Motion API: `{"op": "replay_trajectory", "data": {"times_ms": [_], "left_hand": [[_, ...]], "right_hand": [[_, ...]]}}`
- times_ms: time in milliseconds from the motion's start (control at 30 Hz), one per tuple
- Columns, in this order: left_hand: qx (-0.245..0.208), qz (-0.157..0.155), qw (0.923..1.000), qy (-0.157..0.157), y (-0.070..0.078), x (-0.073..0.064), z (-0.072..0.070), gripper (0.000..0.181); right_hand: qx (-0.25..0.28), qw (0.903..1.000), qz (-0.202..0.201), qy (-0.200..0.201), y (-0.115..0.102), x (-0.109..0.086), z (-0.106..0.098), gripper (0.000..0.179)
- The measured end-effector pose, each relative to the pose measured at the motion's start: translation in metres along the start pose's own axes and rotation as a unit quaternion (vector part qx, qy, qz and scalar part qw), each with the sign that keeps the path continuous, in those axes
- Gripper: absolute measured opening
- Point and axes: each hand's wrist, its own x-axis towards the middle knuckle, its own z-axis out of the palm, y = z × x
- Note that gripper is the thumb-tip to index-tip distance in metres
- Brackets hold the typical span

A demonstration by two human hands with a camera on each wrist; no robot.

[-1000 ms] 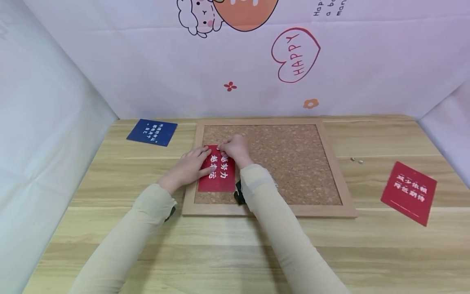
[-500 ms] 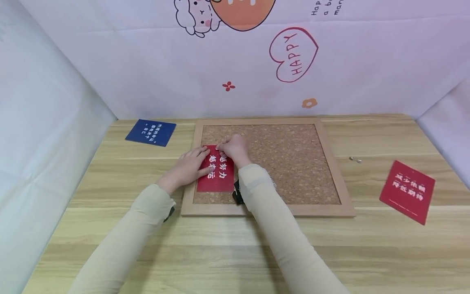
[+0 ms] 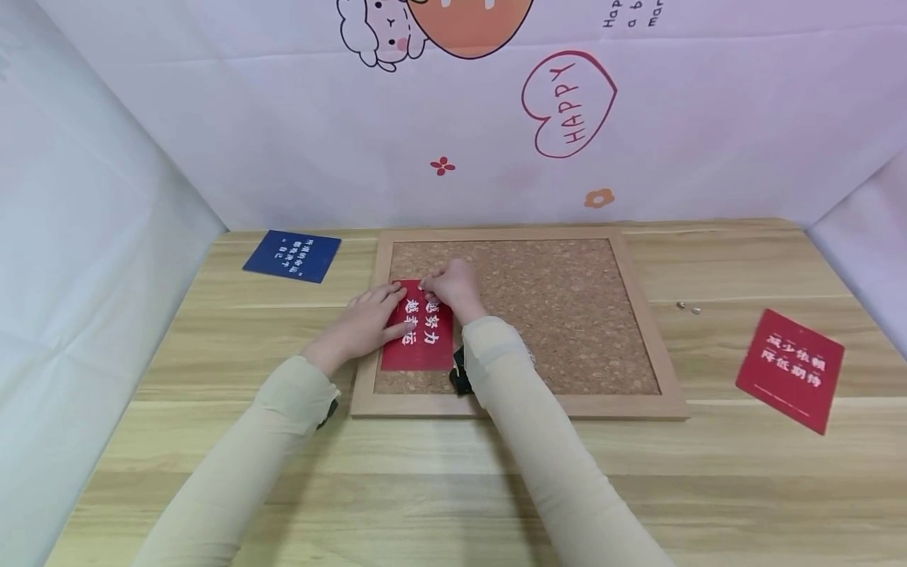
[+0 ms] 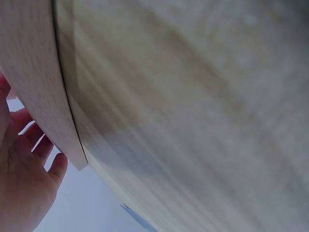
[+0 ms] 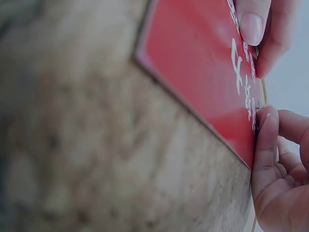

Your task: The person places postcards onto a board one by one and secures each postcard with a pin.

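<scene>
A red card [image 3: 418,350] with white lettering lies on the left part of a framed cork board [image 3: 567,315]. My left hand [image 3: 357,323] reaches over the board's left frame and rests on the card, thumb across the lettering and fingers along its left edge. At the card's far edge, my right hand [image 3: 457,290] brings thumb and forefinger together on a tiny push pin, mostly hidden by the fingertips. In the right wrist view, the card [image 5: 198,72] lies flat on the cork, and the fingertips of the right hand [image 5: 280,169] meet right at its edge.
A blue card [image 3: 292,255] lies at the back left of the wooden table [image 3: 397,488]. To the board's right are two small shiny pins [image 3: 689,309] and another red card [image 3: 790,370]. White printed cloth [image 3: 319,142] hangs behind.
Both hands and the red card hold their places on the board. Only a slight shift of the head camera shows.
</scene>
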Motion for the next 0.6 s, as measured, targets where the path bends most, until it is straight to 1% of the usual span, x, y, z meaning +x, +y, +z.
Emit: {"op": "replay_trajectory", "data": {"times_ms": [167, 267, 467, 500, 600], "left_hand": [[0.001, 0.0, 1.0, -0.001, 0.0004, -0.001, -0.0013, 0.072], [0.002, -0.001, 1.0, -0.001, 0.0003, -0.0019, -0.0017, 0.072], [0.005, 0.008, 1.0, -0.001, 0.0003, -0.002, -0.0005, 0.071], [0.006, 0.009, 0.9999, -0.001, 0.0001, -0.0017, -0.0002, 0.071], [0.006, 0.008, 1.0, 0.001, -0.0005, -0.0013, -0.0003, 0.071]], "right_hand": [[0.003, 0.9999, -0.011, 0.002, 0.0009, -0.0022, -0.0003, 0.016], [0.0, 0.9999, -0.009, 0.006, -0.0005, -0.0039, 0.0013, 0.017], [-0.059, 0.9981, -0.003, 0.021, -0.0056, -0.0065, 0.0045, 0.03], [-0.068, 0.9974, -0.005, 0.024, -0.0061, -0.0065, 0.0049, 0.031], [-0.075, 0.9968, -0.008, 0.028, -0.0071, -0.0065, 0.0054, 0.03]]}}
